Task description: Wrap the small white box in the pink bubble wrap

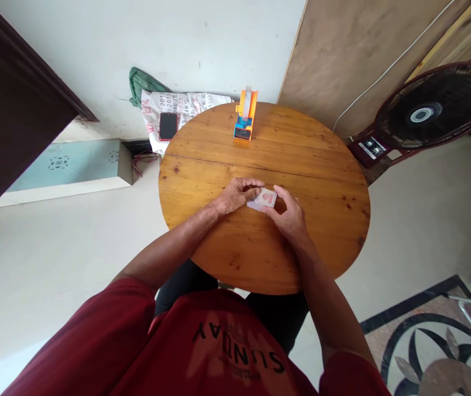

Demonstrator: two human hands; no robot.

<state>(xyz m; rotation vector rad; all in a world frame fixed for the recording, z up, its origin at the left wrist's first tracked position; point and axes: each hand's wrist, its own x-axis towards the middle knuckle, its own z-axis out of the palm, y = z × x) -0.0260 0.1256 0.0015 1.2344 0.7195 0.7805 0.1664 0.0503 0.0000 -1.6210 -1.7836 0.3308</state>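
Note:
A small pale pack with a red mark, like a deck of cards, lies at the middle of the round wooden table. My left hand curls over its left end, fingers bent onto it. My right hand pinches its right end with thumb and fingers. Both hands grip the pack low over the tabletop. Farther back on the table stands an orange and blue gadget with a grey strip upright in it.
A dark phone lies on a printed white sack behind the table, beside a green bag. A dark floor fan stands at the right. A patterned rug covers the floor at lower right.

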